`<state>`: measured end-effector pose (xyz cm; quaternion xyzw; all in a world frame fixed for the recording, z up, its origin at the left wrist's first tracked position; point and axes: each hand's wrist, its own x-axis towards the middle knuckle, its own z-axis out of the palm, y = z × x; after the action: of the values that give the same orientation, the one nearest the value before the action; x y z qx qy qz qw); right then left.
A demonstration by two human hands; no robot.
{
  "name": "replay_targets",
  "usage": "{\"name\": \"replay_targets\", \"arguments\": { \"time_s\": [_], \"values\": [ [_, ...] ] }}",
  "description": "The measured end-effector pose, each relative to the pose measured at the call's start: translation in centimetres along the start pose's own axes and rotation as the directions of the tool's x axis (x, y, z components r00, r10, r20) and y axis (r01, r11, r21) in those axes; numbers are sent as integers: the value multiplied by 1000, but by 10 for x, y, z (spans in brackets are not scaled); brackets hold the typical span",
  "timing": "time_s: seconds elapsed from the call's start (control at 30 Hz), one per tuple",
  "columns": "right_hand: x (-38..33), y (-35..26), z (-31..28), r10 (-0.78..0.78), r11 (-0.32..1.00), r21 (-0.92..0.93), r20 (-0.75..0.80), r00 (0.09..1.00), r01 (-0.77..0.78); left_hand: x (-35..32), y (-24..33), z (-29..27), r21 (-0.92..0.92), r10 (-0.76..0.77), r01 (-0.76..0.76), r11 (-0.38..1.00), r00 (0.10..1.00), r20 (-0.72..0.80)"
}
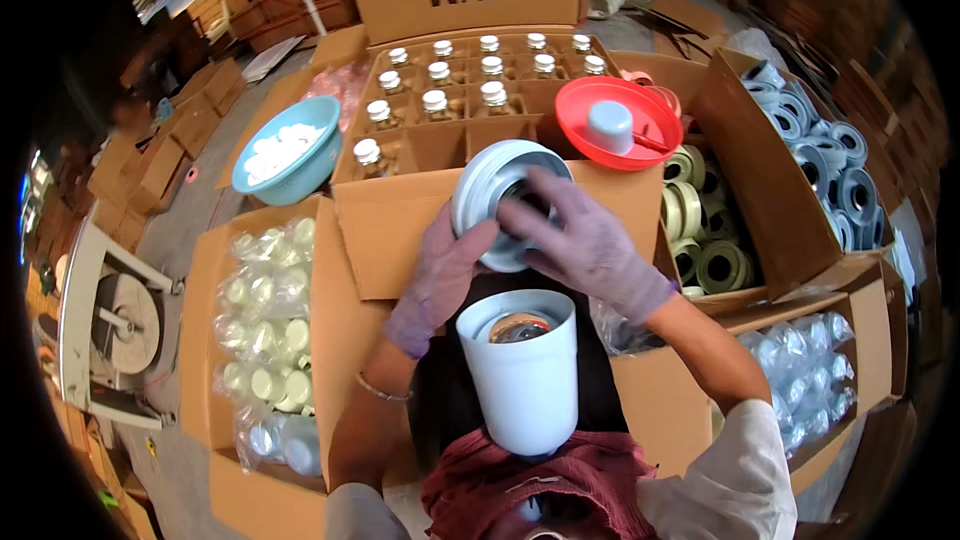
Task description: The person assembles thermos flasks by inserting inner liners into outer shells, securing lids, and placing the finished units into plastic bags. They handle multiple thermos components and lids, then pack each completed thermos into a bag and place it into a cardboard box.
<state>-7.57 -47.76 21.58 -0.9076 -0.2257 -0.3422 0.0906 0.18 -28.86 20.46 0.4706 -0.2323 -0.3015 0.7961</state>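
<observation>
While the left hand cups the pale blue ring from its lower left, thumb along the near rim, the right hand is on the other side, fingers loosely curled and pretty blurry over its middle. Can't tell if those fingers actually grip anything. Both forearms slant inward, and the ring's just past the open pale blue container between them.
</observation>
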Motion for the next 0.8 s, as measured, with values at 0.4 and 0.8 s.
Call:
{"name": "replay_targets", "arguments": {
  "time_s": [0.4,0.8],
  "values": [
    [-21,24,33,254,-174,708,704,663,-685,25,-12,-22,603,424,-771,204,625,655],
    [-46,-34,36,428,327,743,433,793,-583,-33,-44,-76,557,72,-431,710,832,551]
  ]
}}
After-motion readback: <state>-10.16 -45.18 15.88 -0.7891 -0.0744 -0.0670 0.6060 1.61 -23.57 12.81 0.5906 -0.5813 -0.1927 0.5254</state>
